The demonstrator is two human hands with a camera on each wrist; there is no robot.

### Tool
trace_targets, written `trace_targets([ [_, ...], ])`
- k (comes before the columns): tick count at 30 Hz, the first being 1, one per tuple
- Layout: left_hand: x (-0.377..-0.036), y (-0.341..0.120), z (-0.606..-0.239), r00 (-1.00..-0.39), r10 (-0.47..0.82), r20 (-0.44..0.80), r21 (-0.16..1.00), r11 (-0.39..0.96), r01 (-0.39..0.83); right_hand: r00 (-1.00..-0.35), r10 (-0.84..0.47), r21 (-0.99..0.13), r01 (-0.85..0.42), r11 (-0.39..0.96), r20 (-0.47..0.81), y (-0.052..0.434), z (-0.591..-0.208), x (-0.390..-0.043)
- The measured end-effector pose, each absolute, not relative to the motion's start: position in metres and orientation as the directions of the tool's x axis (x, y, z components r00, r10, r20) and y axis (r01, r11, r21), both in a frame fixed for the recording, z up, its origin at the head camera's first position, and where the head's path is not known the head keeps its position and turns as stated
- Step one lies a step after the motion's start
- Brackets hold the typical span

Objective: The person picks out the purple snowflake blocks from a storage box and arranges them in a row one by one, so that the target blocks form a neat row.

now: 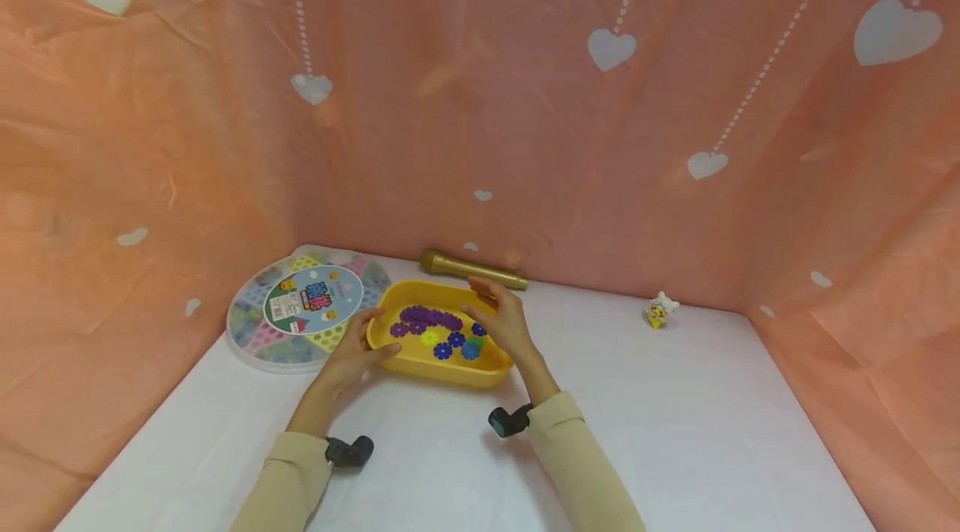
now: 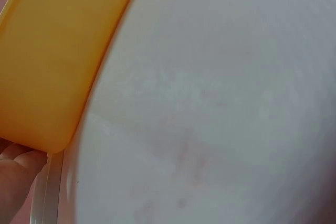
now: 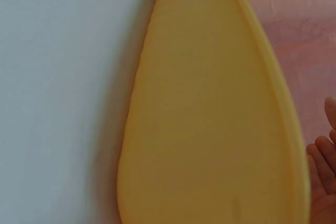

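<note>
A yellow plastic tub (image 1: 431, 370) stands on the white-covered table. My left hand (image 1: 352, 357) grips its left end, thumb over the near rim and fingers at the outer wall; the left wrist view shows these fingers (image 2: 23, 163) against the tub's corner. Over the right end hovers my right hand (image 1: 508, 322), its fingers loosely spread and holding nothing visible. In the right wrist view those fingers (image 3: 324, 156) appear beyond the tub's rim. Inside lie notched plastic discs: a row of purple discs (image 1: 427, 317), a yellow disc (image 1: 430, 337), several dark blue discs (image 1: 443, 351) and a lighter blue disc (image 1: 470, 349).
Left of the tub lies a round board-game box (image 1: 251, 307), reaching close behind my left hand. A gold microphone (image 1: 472, 269) rests behind the tub by the back curtain. At the back right sits a small white-and-yellow figurine (image 1: 658, 311). Pink curtains (image 1: 540, 140) enclose the table.
</note>
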State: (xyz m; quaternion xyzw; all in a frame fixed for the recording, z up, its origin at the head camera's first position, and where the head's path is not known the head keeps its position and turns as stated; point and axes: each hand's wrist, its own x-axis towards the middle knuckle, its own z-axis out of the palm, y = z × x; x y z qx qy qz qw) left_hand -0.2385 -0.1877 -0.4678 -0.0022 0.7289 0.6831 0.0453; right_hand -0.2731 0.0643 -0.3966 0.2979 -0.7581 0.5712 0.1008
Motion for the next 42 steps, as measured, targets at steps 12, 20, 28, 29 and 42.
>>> trace_targets([
  [12,-0.237,-0.188,-0.467,-0.996,0.067,-0.053,0.995,0.094,-0.046,-0.873,-0.343,-0.867,-0.437,0.24,0.346,0.051,-0.419,-0.29],
  [20,-0.237,-0.188,-0.465,-0.996,0.06,-0.069,0.993,0.105,-0.063,-0.922,-0.312,-0.84,-0.351,0.414,0.231,0.045,-0.45,-0.312],
  [28,-0.237,-0.187,-0.466,-0.996,0.06,-0.064,0.992,0.115,-0.057,-0.912,-0.337,-0.736,-0.391,0.552,0.231,0.041,-0.476,-0.335],
  [29,-0.236,-0.187,-0.467,-0.996,0.064,-0.063,0.992,0.112,-0.056,-0.904,-0.351,-0.702,-0.414,0.579,0.244,0.041,-0.479,-0.337],
  [42,-0.238,-0.188,-0.47,-0.997,0.076,-0.033,0.998,0.057,-0.028,-0.911,-0.371,-0.553,-0.406,0.727,0.182,0.031,-0.465,-0.323],
])
